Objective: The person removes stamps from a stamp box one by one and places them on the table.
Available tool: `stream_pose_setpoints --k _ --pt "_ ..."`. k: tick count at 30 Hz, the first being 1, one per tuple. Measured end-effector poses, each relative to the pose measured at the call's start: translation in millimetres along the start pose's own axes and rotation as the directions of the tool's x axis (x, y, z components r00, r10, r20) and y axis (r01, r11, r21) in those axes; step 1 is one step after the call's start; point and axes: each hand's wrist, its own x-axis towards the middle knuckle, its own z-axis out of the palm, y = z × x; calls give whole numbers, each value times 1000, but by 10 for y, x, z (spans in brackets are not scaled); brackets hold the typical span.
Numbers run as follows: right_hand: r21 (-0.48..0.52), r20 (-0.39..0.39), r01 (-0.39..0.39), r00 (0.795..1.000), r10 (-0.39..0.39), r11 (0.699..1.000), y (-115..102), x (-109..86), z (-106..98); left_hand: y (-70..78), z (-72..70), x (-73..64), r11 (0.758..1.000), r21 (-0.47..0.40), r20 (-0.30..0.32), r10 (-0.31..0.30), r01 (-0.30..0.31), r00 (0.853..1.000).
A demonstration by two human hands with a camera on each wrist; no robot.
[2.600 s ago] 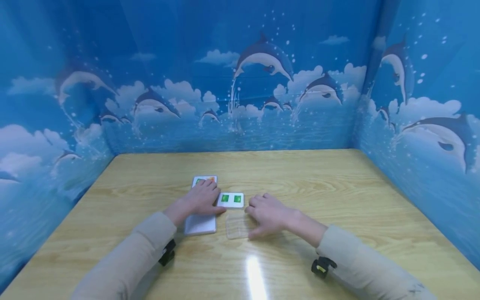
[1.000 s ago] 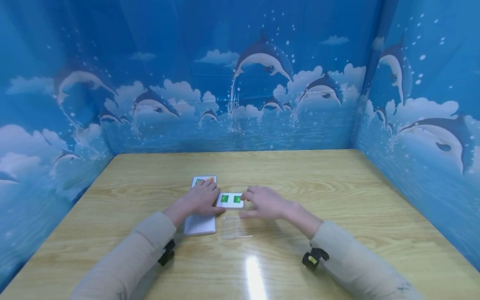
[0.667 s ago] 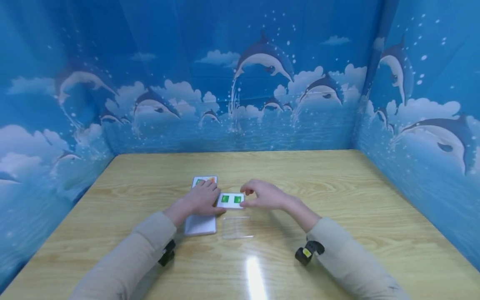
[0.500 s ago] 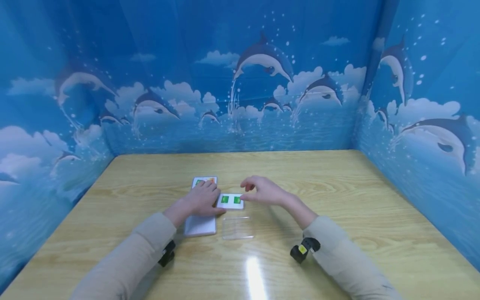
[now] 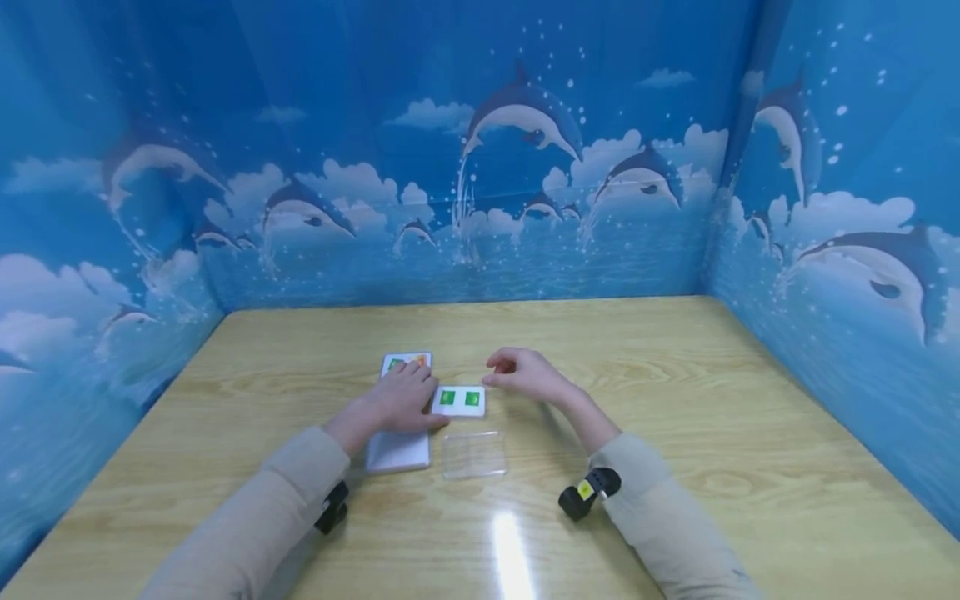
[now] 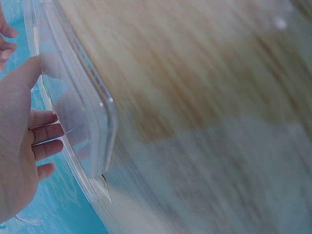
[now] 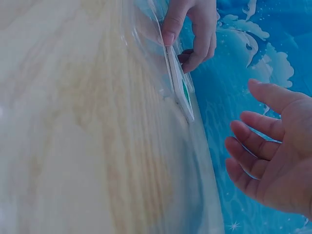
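In the head view my left hand [image 5: 401, 398] rests over a flat pack of cards [image 5: 399, 452], its thumb beside a white card with two green squares [image 5: 460, 401]. Under its fingertips another card [image 5: 395, 362] with green and orange pictures shows partly; the palm hides the middle. From the left wrist, the fingers lie against a clear plastic case [image 6: 78, 102]. My right hand [image 5: 528, 375] hovers just right of the white card, fingers loosely bent and holding nothing. A shallow clear plastic piece [image 5: 474, 455], like a lid or tray, lies below the white card.
A wooden table [image 5: 637, 383] carries everything. Blue curtains with dolphins [image 5: 525, 121] stand along its back and sides. A bright light reflection [image 5: 512, 550] falls near the front. Black wrist cameras [image 5: 588, 493] sit on both sleeves.
My right hand has left the clear plastic piece, passed over the white card's right end and risen away to its upper right. The left hand stays in place.
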Motion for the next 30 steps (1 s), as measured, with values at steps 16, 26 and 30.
stream_pose_setpoints --k 16,26,30 --pt "27 57 -40 998 39 999 113 79 129 -8 3 -2 1000 -15 -3 6 -6 1000" --pt "34 95 -95 991 92 995 101 117 218 -21 22 -2 1000 -5 -27 28 -28 999" --pt "5 94 -112 989 111 994 94 138 248 -32 30 0 999 -1 -38 33 -33 999"
